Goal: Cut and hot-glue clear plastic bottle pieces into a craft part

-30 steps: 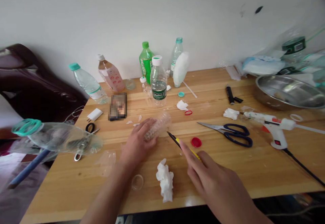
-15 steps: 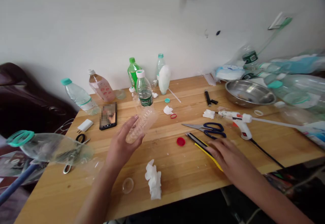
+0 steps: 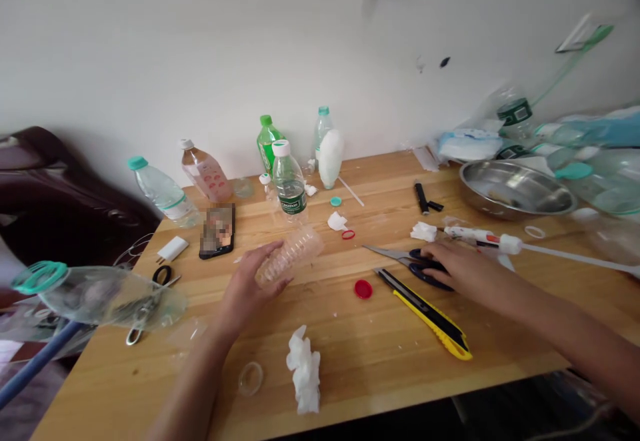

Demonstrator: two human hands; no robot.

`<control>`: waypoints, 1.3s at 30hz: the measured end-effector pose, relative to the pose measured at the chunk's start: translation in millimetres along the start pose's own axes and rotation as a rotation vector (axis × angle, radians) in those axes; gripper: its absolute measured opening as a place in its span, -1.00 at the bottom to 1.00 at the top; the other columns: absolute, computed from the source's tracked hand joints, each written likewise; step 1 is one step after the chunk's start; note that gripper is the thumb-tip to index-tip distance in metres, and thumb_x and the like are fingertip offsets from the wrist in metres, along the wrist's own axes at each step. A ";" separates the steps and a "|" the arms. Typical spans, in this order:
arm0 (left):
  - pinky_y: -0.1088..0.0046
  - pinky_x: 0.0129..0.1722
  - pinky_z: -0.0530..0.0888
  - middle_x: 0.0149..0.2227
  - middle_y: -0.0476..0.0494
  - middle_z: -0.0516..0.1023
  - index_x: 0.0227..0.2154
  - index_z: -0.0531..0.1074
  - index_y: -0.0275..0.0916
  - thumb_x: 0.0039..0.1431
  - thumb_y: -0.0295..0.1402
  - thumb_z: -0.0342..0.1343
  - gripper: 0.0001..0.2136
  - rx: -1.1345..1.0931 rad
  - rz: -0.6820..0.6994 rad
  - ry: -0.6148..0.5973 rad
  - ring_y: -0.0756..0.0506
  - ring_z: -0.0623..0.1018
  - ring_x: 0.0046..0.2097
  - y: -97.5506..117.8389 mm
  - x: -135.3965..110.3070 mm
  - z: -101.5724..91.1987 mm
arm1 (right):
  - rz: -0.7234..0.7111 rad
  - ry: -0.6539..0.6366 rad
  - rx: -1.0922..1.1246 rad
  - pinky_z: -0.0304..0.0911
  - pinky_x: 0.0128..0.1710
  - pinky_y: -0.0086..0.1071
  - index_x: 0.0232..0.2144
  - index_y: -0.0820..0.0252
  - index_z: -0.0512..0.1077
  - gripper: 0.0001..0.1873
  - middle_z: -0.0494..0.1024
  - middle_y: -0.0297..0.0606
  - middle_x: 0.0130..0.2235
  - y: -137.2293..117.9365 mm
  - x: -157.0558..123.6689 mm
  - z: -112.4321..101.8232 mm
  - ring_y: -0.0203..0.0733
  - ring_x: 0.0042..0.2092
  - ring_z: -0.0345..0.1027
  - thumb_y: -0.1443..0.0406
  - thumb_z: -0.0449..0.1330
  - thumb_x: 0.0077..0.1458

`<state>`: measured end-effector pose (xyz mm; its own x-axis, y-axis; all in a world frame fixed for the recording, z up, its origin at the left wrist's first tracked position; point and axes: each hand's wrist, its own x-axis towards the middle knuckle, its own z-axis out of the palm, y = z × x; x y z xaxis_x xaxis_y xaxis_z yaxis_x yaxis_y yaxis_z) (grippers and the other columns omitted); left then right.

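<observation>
A ribbed clear bottle piece (image 3: 293, 254) occupies the middle of the wooden table (image 3: 350, 361), tilted toward the far edge. Directly behind it, a white-capped bottle (image 3: 291, 191) with a dark green label stands upright, partly hiding a green bottle (image 3: 270, 141). A pink-labelled bottle (image 3: 207, 174) leans near the far left corner; a large clear bottle (image 3: 105, 291) lies across the left edge. Toward the far right corner sits a steel bowl (image 3: 473, 202), its contents indistinct. The left hand (image 3: 249, 286) grips the ribbed piece, fingers on the far side, thumb on the near side. The right hand (image 3: 463, 268) extends from the right edge, palm down, its fingers over the handles of the scissors (image 3: 406, 258); whether they close on them cannot be told. A yellow utility knife (image 3: 425, 311) lies between the scissors and the near edge, a red cap (image 3: 363, 289) just beside its tip. A glue gun (image 3: 480, 236) lies beyond the right hand, partly covered by it.
</observation>
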<state>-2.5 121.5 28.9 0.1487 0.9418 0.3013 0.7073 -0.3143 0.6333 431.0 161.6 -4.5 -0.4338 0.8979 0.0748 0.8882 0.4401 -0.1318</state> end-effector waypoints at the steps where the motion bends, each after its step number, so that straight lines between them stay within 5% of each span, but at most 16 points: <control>1: 0.01 0.21 0.41 0.16 -0.24 0.52 0.16 0.35 -0.12 0.15 -0.25 0.27 -0.49 -0.001 0.000 0.002 -0.24 0.52 0.17 0.7 -1.0 0.8 | -0.007 -0.004 -0.003 0.35 -0.10 -0.16 -0.12 0.24 0.51 -0.76 0.58 0.00 -0.09 2.7 -0.4 0.3 0.05 -0.07 0.48 0.28 0.14 0.20; 5: 0.03 0.23 0.40 0.22 -0.25 0.47 0.25 0.24 -0.08 0.16 -0.24 0.27 -0.39 -0.093 -0.065 0.053 -0.24 0.49 0.21 2.7 -5.2 4.1 | -0.037 -0.020 -0.015 0.34 -0.06 -0.13 -0.13 0.25 0.55 -0.76 0.59 0.01 -0.10 13.0 -2.6 1.5 0.08 -0.06 0.48 0.33 0.19 0.16; 10: 0.04 0.31 0.30 0.30 -0.27 0.34 0.31 0.12 -0.05 0.25 -0.20 0.19 -0.38 -0.316 -0.131 0.112 -0.23 0.37 0.31 -2.0 -9.5 7.3 | 0.010 0.187 0.101 0.29 0.05 -0.19 -0.04 0.24 0.55 -0.66 0.55 0.03 0.05 2.4 -3.2 -11.5 0.06 0.08 0.45 0.19 0.08 0.33; 14: 0.04 0.28 0.34 0.34 -0.29 0.27 0.33 0.07 -0.03 0.24 -0.19 0.21 -0.34 -0.528 -0.206 0.116 -0.24 0.43 0.26 -4.0 -9.2 9.8 | 0.041 0.231 0.442 0.33 0.04 -0.24 -0.04 0.14 0.50 -0.62 0.54 -0.05 0.04 -39.8 -3.7 -32.6 -0.01 0.07 0.45 0.04 0.12 0.29; 19: 0.07 0.23 0.40 0.24 -0.30 0.43 0.23 0.26 -0.14 0.18 -0.18 0.27 -0.42 -0.805 -0.258 0.119 -0.30 0.50 0.20 0.2 -6.5 8.6 | 0.043 -0.009 0.952 0.49 -0.21 -0.25 -0.19 0.07 0.45 -0.70 0.62 -0.17 -0.19 -94.8 10.7 -46.5 -0.07 -0.16 0.55 0.02 0.10 0.28; 24: 0.08 0.29 0.33 0.14 -0.24 0.55 0.19 0.31 -0.13 0.15 -0.24 0.31 -0.45 -0.894 -0.304 0.165 -0.26 0.51 0.21 -3.8 -8.9 10.7 | -0.056 0.161 0.675 0.46 -0.27 -0.35 -0.21 0.05 0.46 -0.80 0.63 -0.27 -0.23 -137.8 5.0 -42.0 -0.18 -0.21 0.54 0.23 0.03 0.34; 28: 0.15 0.23 0.40 0.11 -0.18 0.56 0.10 0.38 -0.10 0.08 -0.27 0.36 -0.49 -0.923 -0.288 0.241 -0.23 0.54 0.17 -11.0 -7.9 19.7 | -0.510 0.411 0.250 0.36 0.04 -0.33 -0.05 0.12 0.50 -0.71 0.64 -0.25 -0.04 -191.4 -37.2 -23.6 -0.15 -0.04 0.51 0.34 0.01 0.32; 30: 0.16 0.22 0.40 0.10 -0.16 0.56 0.08 0.38 -0.08 0.07 -0.27 0.37 -0.49 -0.920 -0.255 0.297 -0.21 0.55 0.15 -12.6 -6.6 22.8 | -0.574 0.505 0.099 0.14 0.27 -0.15 0.06 0.01 0.48 -0.65 0.60 -0.33 0.07 -210.5 -58.2 -8.3 -0.08 0.10 0.44 0.33 0.01 0.35; 33: 0.13 0.23 0.39 0.09 -0.19 0.56 0.09 0.37 -0.10 0.08 -0.24 0.37 -0.48 -0.878 -0.191 0.362 -0.23 0.55 0.16 -12.4 -5.5 23.9 | -0.604 0.473 0.059 -0.06 0.38 -0.05 0.09 0.09 0.49 -0.63 0.53 -0.28 0.16 -218.4 -89.6 21.8 -0.04 0.23 0.30 0.31 0.00 0.37; 37: 0.10 0.22 0.40 0.09 -0.21 0.54 0.08 0.38 -0.12 0.07 -0.18 0.36 -0.49 -0.818 -0.146 0.377 -0.25 0.54 0.16 -11.4 -5.8 23.4 | -0.721 0.426 0.172 0.14 0.29 -0.34 0.04 -0.08 0.50 -0.69 0.42 -0.53 0.26 -215.6 -141.4 76.2 -0.29 0.29 0.20 0.29 0.14 0.30; 39: 0.09 0.21 0.41 0.09 -0.21 0.53 0.09 0.37 -0.11 0.07 -0.18 0.36 -0.47 -0.815 -0.161 0.357 -0.25 0.55 0.15 -11.7 -6.1 24.2 | -0.591 0.248 0.123 0.31 0.13 -0.32 0.14 0.05 0.43 -0.60 0.46 -0.34 0.23 -219.9 -162.8 103.2 -0.18 0.26 0.25 0.24 0.08 0.30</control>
<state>5.1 122.2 2.4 -0.2287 0.9316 0.2824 -0.0280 -0.2963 0.9547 290.7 -80.4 -89.8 -0.7830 0.4817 0.3936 0.4803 0.8702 -0.1095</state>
